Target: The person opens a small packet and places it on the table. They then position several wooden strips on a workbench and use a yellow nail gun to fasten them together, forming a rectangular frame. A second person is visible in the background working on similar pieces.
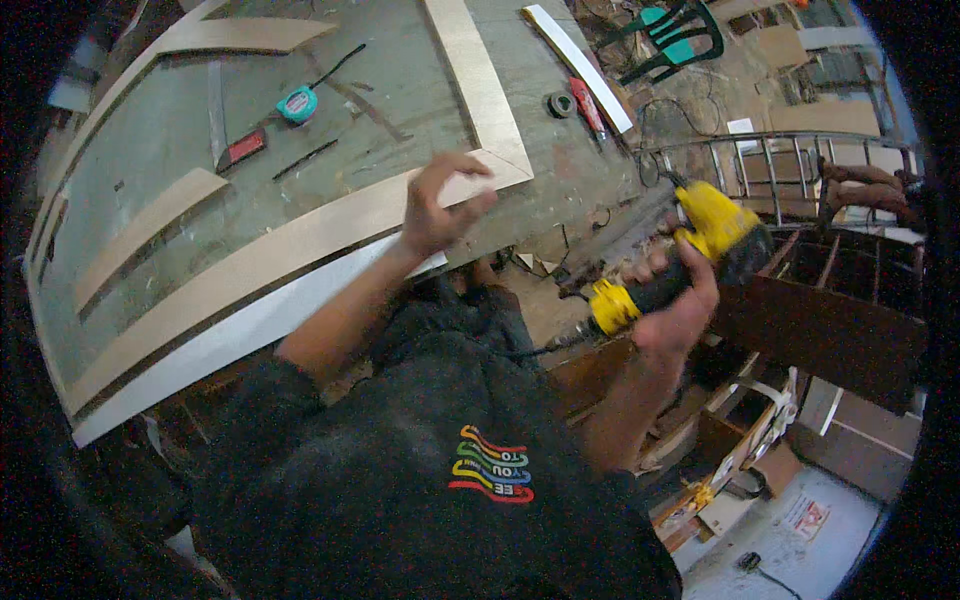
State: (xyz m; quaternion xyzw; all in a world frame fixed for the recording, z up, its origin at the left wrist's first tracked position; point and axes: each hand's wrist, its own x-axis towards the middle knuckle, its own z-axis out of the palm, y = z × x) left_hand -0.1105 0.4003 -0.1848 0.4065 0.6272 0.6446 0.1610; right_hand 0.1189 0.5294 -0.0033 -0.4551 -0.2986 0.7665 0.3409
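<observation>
My right hand is wrapped round the black handle of a yellow and black air nail gun, held off to the right of the table. A dark hose runs from the fitting at its handle end. My left hand hovers over or rests by the mitred corner of a pale wooden frame; contact is hard to tell. Its fingers are curved, with a gap between thumb and fingertips and nothing visible in them. Along the near side of the frame lies a white strip.
On the table lie a teal tape measure, a red-handled square, a tape roll, a red cutter and a white strip. A green chair, a metal ladder and wood pieces stand beyond, right.
</observation>
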